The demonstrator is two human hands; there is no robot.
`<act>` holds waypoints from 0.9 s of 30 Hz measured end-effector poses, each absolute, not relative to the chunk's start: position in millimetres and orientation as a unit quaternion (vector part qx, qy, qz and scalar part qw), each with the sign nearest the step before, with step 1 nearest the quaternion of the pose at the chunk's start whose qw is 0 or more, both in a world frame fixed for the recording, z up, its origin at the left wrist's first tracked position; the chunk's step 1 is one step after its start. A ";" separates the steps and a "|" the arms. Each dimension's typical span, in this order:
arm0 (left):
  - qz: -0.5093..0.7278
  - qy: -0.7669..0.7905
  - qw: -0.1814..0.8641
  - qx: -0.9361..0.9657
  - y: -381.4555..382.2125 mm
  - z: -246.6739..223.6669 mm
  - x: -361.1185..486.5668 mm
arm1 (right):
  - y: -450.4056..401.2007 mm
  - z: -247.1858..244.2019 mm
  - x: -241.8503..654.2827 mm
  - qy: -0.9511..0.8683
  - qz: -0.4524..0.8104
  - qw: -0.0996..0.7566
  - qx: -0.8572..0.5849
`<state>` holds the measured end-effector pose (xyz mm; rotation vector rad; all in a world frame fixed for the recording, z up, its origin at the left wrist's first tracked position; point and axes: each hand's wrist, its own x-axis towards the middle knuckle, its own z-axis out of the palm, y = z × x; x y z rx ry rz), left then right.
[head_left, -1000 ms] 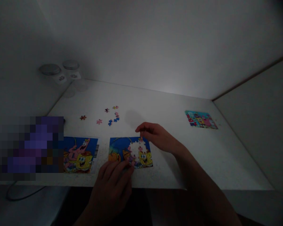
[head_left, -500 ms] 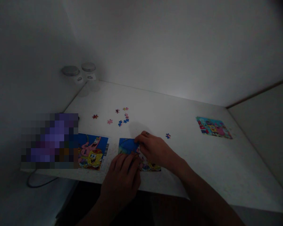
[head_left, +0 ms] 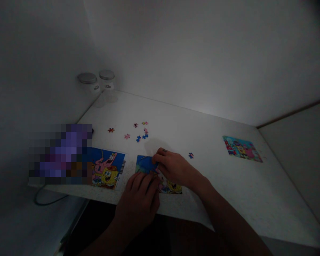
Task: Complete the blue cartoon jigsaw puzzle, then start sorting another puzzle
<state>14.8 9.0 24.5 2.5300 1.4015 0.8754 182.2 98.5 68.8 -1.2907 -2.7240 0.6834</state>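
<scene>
Nearest you, your left hand (head_left: 138, 197) reaches over the front edge of the white tabletop (head_left: 242, 192), its fingers side by side and gently bent, their tips resting on the left and near part of the partly covered SpongeBob jigsaw puzzle (head_left: 165, 186). You cannot tell whether its thumb and index finger pinch anything. Off to the left, a dark cable (head_left: 46, 204) loops below the table's edge. The puzzle lies flat beneath both your hands: its blue upper left corner shows above your left fingers, and its yellow lower right part shows between your left hand and right wrist. Your right hand (head_left: 173, 167) comes in from the right over the puzzle's upper right part, fingers curled inward and tips down at its surface; whether they pinch a piece is hidden. Just left of the puzzle, apart from it, lies a printed SpongeBob sheet (head_left: 108, 170) with a barcode, its left part masked by a pixelated patch. A single blue-and-pink puzzle piece (head_left: 191, 155) sits beyond your right wrist, while a loose cluster of puzzle pieces (head_left: 138, 139) is scattered above the puzzle and sheet. Well to the right lies a turquoise cartoon picture (head_left: 242, 149). Farthest off, two lidded clear jars (head_left: 110, 93) with white labels stand in the back left corner by the wall (head_left: 176, 53).
</scene>
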 end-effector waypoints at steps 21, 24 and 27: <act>0.291 0.461 0.058 0.836 8.4 21.3 14.2 | 96.1 69.7 200.0 -0.864 0.240 0.057 -0.438; 0.300 0.465 0.061 0.831 7.9 18.0 15.3 | 91.9 69.7 201.4 -0.846 0.262 0.051 -0.462; 0.316 0.470 0.050 0.823 7.7 15.4 16.5 | 88.5 69.9 196.6 -0.845 0.292 0.046 -0.446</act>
